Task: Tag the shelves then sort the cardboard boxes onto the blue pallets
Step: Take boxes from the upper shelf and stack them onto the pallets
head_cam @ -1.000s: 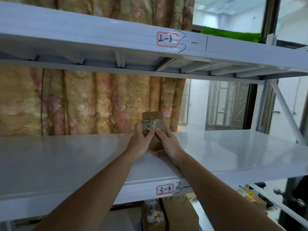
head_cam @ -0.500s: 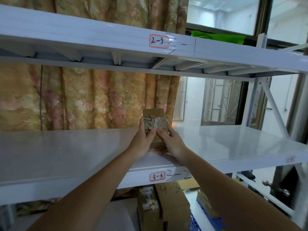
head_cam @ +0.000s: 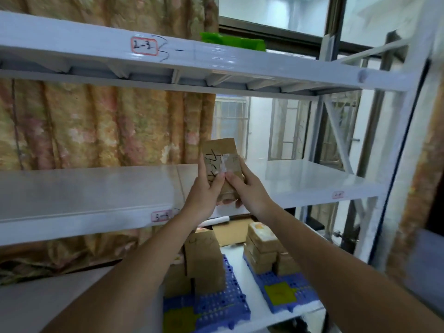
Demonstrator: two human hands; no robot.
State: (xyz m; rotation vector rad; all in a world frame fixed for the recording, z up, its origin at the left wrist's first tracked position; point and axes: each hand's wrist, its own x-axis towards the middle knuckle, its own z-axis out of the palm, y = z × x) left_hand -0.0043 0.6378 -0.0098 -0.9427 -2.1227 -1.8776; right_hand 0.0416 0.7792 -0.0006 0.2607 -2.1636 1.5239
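Both hands clamp 1 small cardboard box, held upright in the air at the front edge of the middle shelf. Left hand grips its left side, right hand its right, thumbs on the taped face. Bare shelf surface extends to either side. Below the hands, 2 blue pallets carry stacked boxes.

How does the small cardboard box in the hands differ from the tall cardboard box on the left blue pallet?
The small cardboard box is held off the shelf by both hands and carries clear tape; the tall cardboard box is larger and stands on the left blue pallet. Both are brown with handwritten marks.
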